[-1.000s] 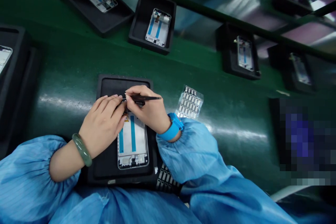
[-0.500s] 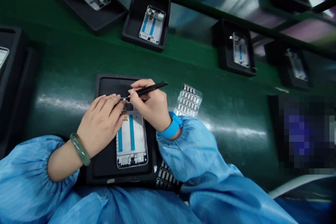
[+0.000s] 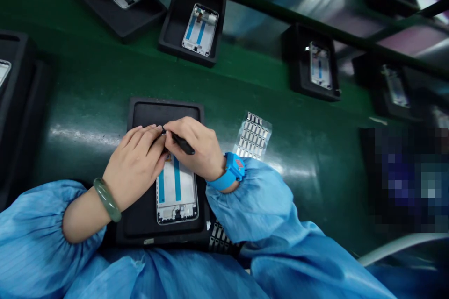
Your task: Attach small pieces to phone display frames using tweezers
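Note:
My left hand (image 3: 135, 161) rests over the top end of a white phone frame (image 3: 177, 191) with two blue strips, and its fingertips reach a small dark part there. The frame lies in a black tray (image 3: 164, 108) in front of me. My right hand (image 3: 194, 147) is shut on black tweezers (image 3: 182, 144), whose tip meets the left fingertips at the frame's top end. The hands hide that end of the frame. A blue wrist strap (image 3: 229, 172) circles my right wrist.
A clear sheet of small metal parts (image 3: 252, 136) lies right of the tray, and a similar sheet (image 3: 217, 238) sits under my right sleeve. Several black trays with phone frames (image 3: 192, 23) stand farther along the green belt (image 3: 87, 79). A pixelated patch (image 3: 403, 180) covers the right side.
My right hand has turned and lowered the tweezers, whose free end now points down and right instead of up and right. The belt's trays have moved slightly up and left.

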Demonstrator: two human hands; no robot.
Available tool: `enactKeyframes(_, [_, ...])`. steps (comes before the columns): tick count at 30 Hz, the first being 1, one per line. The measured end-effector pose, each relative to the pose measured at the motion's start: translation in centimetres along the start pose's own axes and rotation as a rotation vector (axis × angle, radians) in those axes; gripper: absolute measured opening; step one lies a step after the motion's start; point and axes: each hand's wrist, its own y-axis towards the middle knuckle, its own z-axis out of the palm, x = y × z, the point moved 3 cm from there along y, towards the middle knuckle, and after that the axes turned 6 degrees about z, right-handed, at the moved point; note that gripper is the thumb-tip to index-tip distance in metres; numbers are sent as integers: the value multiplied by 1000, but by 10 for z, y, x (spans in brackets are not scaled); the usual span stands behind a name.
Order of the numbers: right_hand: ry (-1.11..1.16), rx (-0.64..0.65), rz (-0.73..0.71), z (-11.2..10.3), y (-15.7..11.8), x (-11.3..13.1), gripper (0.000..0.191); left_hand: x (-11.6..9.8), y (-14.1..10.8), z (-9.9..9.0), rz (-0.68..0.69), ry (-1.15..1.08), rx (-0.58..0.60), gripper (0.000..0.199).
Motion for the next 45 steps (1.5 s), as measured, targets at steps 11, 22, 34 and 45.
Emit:
enactKeyframes(11, [416,-111,324,-3,4,-25,10,0,0,1,10,39,20,35])
enactKeyframes(22, [80,-111,19,-3,3,-9,9,0,-1,2,13,26,6,36])
enactKeyframes(34, [352,-70,275,-7,4,-22,3,-1,-1,0,-3,7,37,38])
enactKeyframes(45, [473,-88,337,-9,-1,-24,9,-2,-4,-5,-5,-20,75,42])
